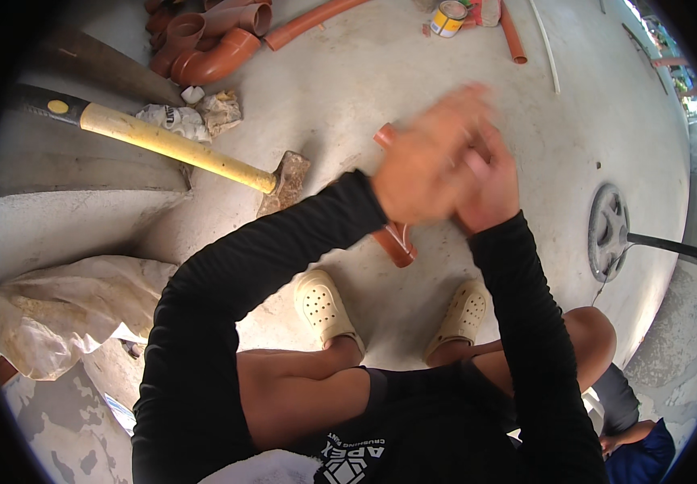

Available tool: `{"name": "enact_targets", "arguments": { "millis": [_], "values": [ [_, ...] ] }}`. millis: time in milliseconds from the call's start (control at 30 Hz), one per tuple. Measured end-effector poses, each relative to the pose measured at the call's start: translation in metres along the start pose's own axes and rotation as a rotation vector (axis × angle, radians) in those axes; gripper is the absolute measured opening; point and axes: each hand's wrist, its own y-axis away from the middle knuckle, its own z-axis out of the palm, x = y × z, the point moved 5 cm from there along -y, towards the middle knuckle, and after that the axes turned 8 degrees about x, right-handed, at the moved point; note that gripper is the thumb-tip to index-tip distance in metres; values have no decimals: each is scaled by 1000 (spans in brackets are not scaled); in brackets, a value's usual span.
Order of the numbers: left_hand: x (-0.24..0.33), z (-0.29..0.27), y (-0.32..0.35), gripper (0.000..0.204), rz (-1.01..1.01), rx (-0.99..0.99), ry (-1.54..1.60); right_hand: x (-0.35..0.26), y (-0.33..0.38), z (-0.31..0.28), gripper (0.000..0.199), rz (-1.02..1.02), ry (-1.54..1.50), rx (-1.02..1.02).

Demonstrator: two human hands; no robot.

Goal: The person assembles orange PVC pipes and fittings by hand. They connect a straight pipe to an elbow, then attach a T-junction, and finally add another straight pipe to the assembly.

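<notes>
I see my left hand (425, 165) blurred at frame centre, laid over my right hand (489, 185); the two are pressed together, fingers curled, but I cannot tell how tightly they close; an orange pipe (395, 238) runs beneath them, its ends showing above and below the left hand; I cannot tell which hand grips it; a yellow-handled hammer (179, 145) lies upper left.

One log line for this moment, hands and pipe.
left hand: blurred, over pipe | right hand: against left, grip unclear | hammer: on floor, untouched
</notes>
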Motion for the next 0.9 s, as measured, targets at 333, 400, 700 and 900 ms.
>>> {"name": "enact_targets", "arguments": {
  "millis": [333,400,700,900],
  "values": [
    [-90,-68,-20,66,-1203,63,357,-100,68,75,75,-714,667,-250],
    [-50,-35,-32,76,-1217,-3,729,-81,69,82,67,-1040,958,-219],
    [22,-11,-55,81,-1016,-174,647,-54,-15,-31,41,-701,1217,148],
    [-44,-57,-27,50,-889,-174,307,31,-14,-102,24,-185,1756,26]
  ]
}}
